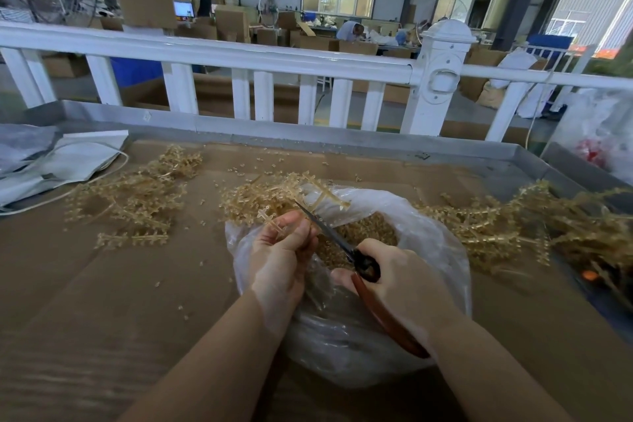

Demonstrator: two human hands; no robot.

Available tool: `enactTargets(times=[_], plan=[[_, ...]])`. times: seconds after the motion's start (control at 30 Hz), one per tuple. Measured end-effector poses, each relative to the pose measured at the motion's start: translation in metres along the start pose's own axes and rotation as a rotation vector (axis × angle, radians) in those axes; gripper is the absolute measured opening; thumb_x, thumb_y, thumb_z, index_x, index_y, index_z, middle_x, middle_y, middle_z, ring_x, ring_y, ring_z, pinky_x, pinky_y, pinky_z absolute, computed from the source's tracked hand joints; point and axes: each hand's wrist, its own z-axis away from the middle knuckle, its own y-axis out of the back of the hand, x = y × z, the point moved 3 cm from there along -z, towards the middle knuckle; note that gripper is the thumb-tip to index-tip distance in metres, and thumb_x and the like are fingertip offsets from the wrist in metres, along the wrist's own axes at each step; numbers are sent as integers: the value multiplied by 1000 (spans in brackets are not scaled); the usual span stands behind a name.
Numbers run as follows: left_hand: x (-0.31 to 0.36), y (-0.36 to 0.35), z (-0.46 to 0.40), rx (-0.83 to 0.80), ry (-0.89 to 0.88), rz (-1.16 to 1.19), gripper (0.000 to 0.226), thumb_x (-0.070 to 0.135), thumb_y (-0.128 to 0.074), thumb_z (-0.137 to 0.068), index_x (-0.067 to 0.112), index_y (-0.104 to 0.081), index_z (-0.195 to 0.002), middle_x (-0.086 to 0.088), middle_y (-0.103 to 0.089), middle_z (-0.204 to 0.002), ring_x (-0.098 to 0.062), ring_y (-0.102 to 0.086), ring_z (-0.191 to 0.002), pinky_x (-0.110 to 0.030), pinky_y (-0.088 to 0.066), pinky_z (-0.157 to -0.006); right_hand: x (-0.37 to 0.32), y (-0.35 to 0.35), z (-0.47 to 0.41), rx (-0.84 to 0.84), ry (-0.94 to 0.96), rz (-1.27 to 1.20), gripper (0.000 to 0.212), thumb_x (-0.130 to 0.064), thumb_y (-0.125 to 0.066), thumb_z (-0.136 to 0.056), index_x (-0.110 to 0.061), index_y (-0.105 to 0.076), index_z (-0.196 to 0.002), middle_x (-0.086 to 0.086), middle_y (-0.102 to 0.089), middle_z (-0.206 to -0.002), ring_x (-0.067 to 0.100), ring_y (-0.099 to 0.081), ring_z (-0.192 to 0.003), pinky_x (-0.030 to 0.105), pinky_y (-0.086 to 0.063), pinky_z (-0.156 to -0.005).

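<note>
Scissors [364,267] against sprue [274,221] over bag [430,216]

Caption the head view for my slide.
Left hand holds a tan plastic sprue; right hand trims it with scissors over a bag.

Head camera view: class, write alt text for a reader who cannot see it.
A person's left hand pinches a tan plastic strip while the right hand grips red-handled scissors, blades at the strip, above a clear plastic bag of cut pieces. More strips lie heaped on the cardboard-covered table.

A tan translucent sprue [274,221] of small cross-pieces is held tilted over the clear bag [438,226], the red-handled scissors [344,245] at its 4 o'clock, dark blades aimed toward 11 o'clock.
</note>
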Motion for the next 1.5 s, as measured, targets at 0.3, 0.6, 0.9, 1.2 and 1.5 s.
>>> enactTargets(times=[0.3,0.6,0.9,1.2,1.5], plan=[[1,0,-2,-26,1,-46,20,-13,-55,-84,8,-57,-82,-4,-63,-58,-10,-62,-48,-19,-54,-51,3,-3,3,33,24,51,31,-65,-54,-82,-35,-47,-78,-15,-50,-60,-4,-51,-58,10,-37,-54],[0,0,2,-83,8,-161,22,-13,-55,-82,8,-57,-77,-4,-65,-64,-11,-63,-52,-21,-53,-55,-4,-2,0,3,2,41,34,-65,-49,-84,-33,-42,-78,-11,-51,-63,0,-50,-59,14,-32,-51],[1,1,0,-92,52,-140,21,-12,-56,-81,8,-58,-76,-6,-65,-64,-13,-64,-53,-21,-54,-54,-5,-2,-5,5,-14,48,36,-63,-52,-84,-30,-43,-75,-10,-48,-59,0,-47,-55,14,-37,-52],[1,1,0,-83,74,-131,22,-13,-56,-82,8,-58,-76,-5,-63,-57,-13,-62,-49,-21,-54,-51,-5,-2,-1,32,17,57,35,-64,-52,-85,-29,-53,-84,-13,-52,-63,0,-51,-59,12,-35,-51],[0,4,-6,35,59,10,22,-8,-51,-88,7,-57,-103,-6,-60,-72,-14,-58,-59,-18,-51,-49,6,6,-3,12,3,159,16,-43,-58,-87,-31,-52,-94,-10,-61,-80,8,-56,-77,19,-45,-65]])
